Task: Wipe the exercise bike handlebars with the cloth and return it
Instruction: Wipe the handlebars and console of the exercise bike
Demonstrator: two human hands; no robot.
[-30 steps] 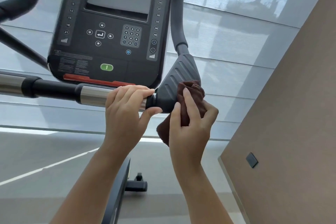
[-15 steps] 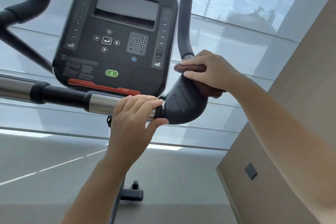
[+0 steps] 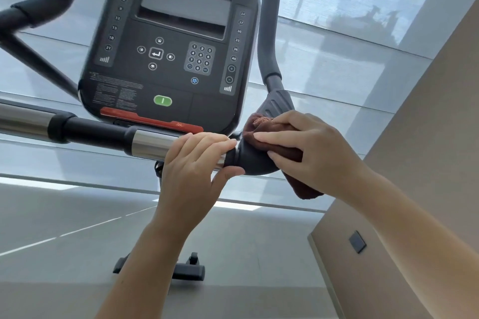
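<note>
Exercise bike, head view. The right hand (image 3: 311,153) holds the brown cloth (image 3: 263,124) against the dark moulded pad (image 3: 248,162) at the right end of the handlebar (image 3: 145,144), fingers laid over the cloth and bent round the pad; a fold of cloth hangs below the palm. Half a second ago this hand and the cloth sat at the top of the pad, just under the upright grip (image 3: 269,28); they are now lower, close to the joint with the chrome tube. The left hand (image 3: 191,171) remains wrapped round that chrome section, thumb beneath, touching the pad's collar. The console (image 3: 171,41) stands behind the bar, screen dark, a green button and a red strip near its lower edge. Below lies a grey floor (image 3: 77,215) bearing the bike's base foot (image 3: 189,270). Translucent window blinds (image 3: 337,33) fill the background; a beige wall (image 3: 427,137) with a small dark plate (image 3: 357,241) closes the right side.
</note>
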